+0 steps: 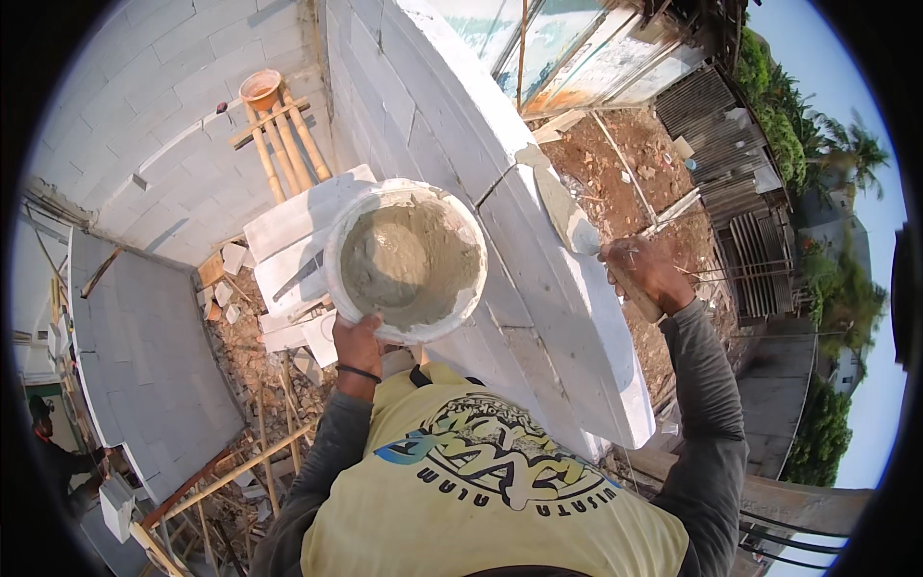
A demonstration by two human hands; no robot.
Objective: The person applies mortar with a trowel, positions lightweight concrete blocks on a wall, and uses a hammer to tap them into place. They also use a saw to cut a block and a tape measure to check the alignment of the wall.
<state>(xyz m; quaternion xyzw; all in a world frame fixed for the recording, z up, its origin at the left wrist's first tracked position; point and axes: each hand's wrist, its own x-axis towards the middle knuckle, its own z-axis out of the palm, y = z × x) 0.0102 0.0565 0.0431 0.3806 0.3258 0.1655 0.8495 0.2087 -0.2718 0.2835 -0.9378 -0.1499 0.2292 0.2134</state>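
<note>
My left hand [358, 348] grips the near rim of a round white bucket [437, 332], its fingers wrapped over the edge. Wet grey mortar [399, 255] coats the bucket's inside and lies in its bottom. My right hand [646, 275] is closed around the handle of a trowel [580, 236]. The metal blade rests at the top of a white block wall [538, 308], beside a patch of grey mortar [555, 195] on the top edge. The bucket is on the left side of this wall; what supports it from below is hidden.
Left of the bucket lie white blocks [288, 226] near bamboo poles [281, 144] and an orange bowl [260, 88]. Rubble [252, 332] covers the ground below. Another person [56, 442] is at the far left. Beyond the wall are bare soil [615, 159] and corrugated sheets [716, 125].
</note>
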